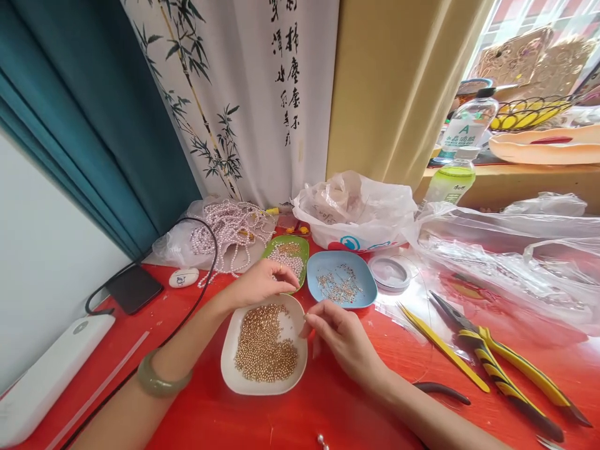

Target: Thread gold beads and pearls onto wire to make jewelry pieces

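My left hand (268,280) is over the back rim of a white dish (228,369), its fingers bent and partly closed beside a green tray (304,249) of pink and gold beads. Any item between those fingers is too small to make out. At the dish's right rim, my right hand (332,327) pinches something tiny near its thumb and forefinger. Many gold beads (265,347) fill much of the white dish. Behind my right hand sits a blue tray (368,289) with small metal pieces.
Strands of pink beads (225,231) and a plastic bag (356,212) lie at the back. On the right are yellow tweezers (445,350), pliers (497,362) and a bag of small packets (506,262). A phone (135,289) and a white power strip (56,375) are left.
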Demonstrator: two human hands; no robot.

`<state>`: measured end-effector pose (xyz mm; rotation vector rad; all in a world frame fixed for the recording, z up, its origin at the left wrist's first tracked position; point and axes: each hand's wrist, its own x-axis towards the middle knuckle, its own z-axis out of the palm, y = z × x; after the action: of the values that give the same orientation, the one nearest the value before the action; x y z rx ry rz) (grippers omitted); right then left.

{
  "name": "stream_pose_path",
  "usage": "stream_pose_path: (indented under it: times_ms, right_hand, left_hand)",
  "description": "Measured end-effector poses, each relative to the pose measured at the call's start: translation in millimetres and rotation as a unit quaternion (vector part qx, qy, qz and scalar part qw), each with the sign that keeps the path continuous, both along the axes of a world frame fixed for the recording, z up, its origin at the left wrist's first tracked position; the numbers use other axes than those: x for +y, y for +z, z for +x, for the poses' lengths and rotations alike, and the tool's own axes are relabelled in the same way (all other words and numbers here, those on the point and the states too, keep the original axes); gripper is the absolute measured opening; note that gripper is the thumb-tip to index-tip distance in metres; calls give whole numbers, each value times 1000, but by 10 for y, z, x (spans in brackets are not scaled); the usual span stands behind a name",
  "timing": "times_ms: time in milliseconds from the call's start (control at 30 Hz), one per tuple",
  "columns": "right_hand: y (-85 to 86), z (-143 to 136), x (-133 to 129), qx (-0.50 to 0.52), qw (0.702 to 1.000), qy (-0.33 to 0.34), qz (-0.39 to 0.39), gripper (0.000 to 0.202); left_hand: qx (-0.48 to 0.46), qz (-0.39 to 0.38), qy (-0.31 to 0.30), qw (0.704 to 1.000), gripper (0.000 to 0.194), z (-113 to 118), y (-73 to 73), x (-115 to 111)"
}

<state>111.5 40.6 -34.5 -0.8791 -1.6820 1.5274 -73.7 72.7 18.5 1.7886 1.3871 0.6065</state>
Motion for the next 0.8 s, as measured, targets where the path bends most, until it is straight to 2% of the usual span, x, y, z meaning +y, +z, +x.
stream_pose_path:
  times_ms: [200,400,667,800]
  right_hand:
    - [-22,-8,39,13,1000,-22,14,21]
    - [-28,2,65,11,999,-34,26,19]
    - [-36,-10,71,16,999,-30,-24,22]
    - [-17,-6,77,19,999,-29,-28,22]
  left_hand:
    - [79,13,8,997,13,-132,-92,-177]
    - [186,114,28,976,16,-161,-169,-346]
    - [199,130,26,971,16,-104,-211,-385]
    - [200,143,49,968,16,-94,-210,-359]
